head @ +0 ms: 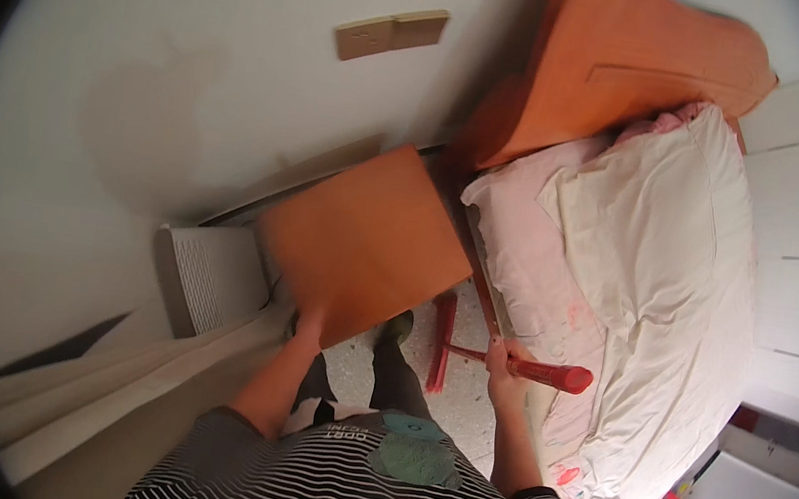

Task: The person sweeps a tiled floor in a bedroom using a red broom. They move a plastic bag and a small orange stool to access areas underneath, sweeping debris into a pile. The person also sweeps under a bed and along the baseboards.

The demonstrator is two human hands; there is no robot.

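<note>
My left hand [309, 325] is at the near edge of an orange-brown wooden box-like piece of furniture [371, 238], gripping it there; blur hides the exact finger positions. Its flat square top faces up, and its left side is blurred. In my right hand [503, 365] is the red handle of a broom [549, 375], its grip end pointing right. The red broom head [441, 342] is low by the speckled floor [460, 394], between my foot and the bed.
A bed [639, 266] with pink and cream bedding lies to the right, its orange headboard [619, 74] against the wall. A white ribbed appliance [213, 282] stands left of the furniture. A light curtain [122, 402] hangs at lower left. Wall sockets [390, 34] are above.
</note>
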